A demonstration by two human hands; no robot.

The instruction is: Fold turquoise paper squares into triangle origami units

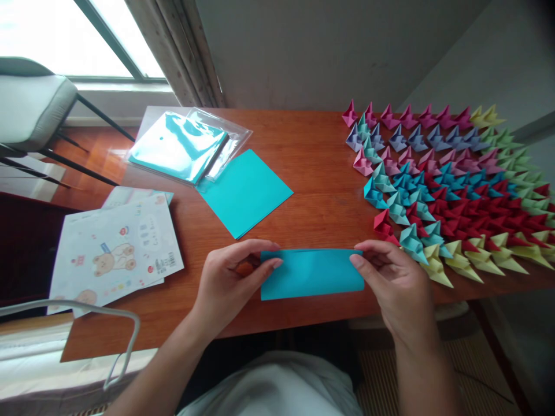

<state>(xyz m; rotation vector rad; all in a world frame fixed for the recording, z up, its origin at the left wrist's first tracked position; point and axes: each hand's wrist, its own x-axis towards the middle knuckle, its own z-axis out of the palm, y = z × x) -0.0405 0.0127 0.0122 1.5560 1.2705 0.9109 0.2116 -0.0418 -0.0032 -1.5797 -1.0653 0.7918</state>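
A turquoise sheet of origami paper [313, 276], folded over into a long rectangle, is held above the near edge of the table between my two hands. My left hand [236, 274] pinches its upper left corner between thumb and fingers. At the upper right corner, my right hand [392, 283] grips the paper the same way. Just beyond lies a small stack of turquoise square paper [247, 193], turned like a diamond. A clear plastic packet of turquoise paper [177, 144] touches that stack at its far left.
Rows of folded paper shapes [455, 202] in several colours cover the right side of the wooden table [321, 173]. Printed sheets with a bear [121, 254] lie at the left. A white bent tube [134, 323] and a chair [34, 110] stand further left.
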